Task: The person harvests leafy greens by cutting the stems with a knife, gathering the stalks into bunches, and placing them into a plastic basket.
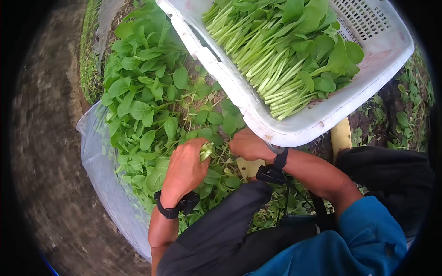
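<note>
My left hand (186, 161) is closed around a small bunch of leafy greens, whose pale cut stem ends (206, 151) poke out beside the thumb. Close to its right, my right hand (248, 145) is curled low among the plants, just below the basket's corner. Its fingertips are hidden, so what it grips, if anything, does not show. Leafy green plants (145, 110) grow densely in front of and left of both hands. Above the right hand, a white plastic basket (317, 131) holds a thick pile of cut greens (294, 60), stems pointing toward me.
Clear plastic sheeting (103, 156) runs along the bed's left edge, beside a bare dirt path (46, 138). My dark-trousered knees (225, 211) are bent close behind the hands. A yellowish piece (340, 135) stands under the basket. Sparse low plants (403, 117) grow at far right.
</note>
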